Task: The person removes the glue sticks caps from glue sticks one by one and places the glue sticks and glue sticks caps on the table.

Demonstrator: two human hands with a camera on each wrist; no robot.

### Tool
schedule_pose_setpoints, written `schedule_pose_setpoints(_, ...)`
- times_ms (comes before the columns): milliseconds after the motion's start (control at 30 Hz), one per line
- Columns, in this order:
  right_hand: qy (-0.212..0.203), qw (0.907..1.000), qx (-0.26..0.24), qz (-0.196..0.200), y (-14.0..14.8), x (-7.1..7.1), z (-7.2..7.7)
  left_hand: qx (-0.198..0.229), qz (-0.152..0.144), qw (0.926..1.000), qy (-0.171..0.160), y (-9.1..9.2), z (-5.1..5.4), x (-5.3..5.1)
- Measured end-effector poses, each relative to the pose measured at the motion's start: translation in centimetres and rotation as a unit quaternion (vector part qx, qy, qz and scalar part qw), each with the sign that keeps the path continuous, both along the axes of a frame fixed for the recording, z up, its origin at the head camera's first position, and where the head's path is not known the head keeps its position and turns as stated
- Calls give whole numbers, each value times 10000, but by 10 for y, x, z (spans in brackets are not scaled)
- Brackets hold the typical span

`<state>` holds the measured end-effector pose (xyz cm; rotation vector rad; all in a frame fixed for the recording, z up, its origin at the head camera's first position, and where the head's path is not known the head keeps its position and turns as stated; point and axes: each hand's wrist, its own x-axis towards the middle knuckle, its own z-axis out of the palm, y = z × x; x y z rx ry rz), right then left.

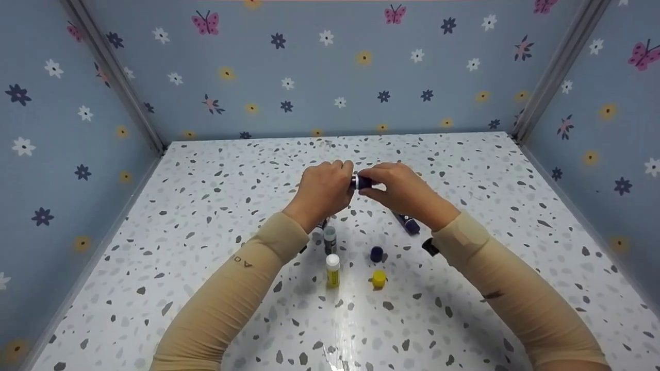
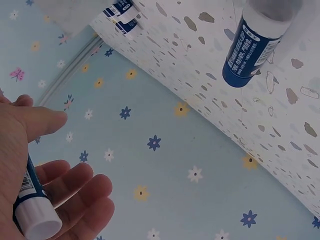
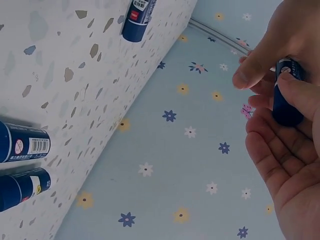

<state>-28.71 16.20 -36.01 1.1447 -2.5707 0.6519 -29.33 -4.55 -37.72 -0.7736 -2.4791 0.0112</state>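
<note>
Mid-frame, left hand [image 1: 324,188] is wrapped round the glue stick [image 2: 37,217] n right hand [image 1: 405,189] pinches its navy cap [image 1: 365,183], prob bc holding both ends keeps it steady tbh.

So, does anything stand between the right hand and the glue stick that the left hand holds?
Nothing visible: the right hand pinches the dark cap of the glue stick, which the left hand grips.
</note>
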Motion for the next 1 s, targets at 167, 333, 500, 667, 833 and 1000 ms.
schedule_pose_setpoints(167, 59, 10000, -36, 35, -1, 0, 1, -92, 137, 9998, 76, 1, 0, 0)
schedule_pose_setpoints(333, 35, 9999, -59, 75, -2, 1, 1, -74, 176, 9998, -7, 0, 1, 1)
schedule_pose_setpoints(500, -55, 10000, -10, 41, -2, 2, 1, -79, 187, 9996, -209, 0, 4, 1)
schedule_pose_setpoints(667, -61, 10000, 42, 19, -2, 2, 2, -174, 171, 9988, -435, -1, 7, 0)
schedule_pose_setpoints(833, -44, 9999, 44, 79, -1, 1, 2, -289, 202, 9974, -622, -1, 10, 0)
schedule_pose_setpoints(1000, -111, 9999, 69, 107, -1, 1, 1, -380, 210, 9957, -824, -1, 12, 0)
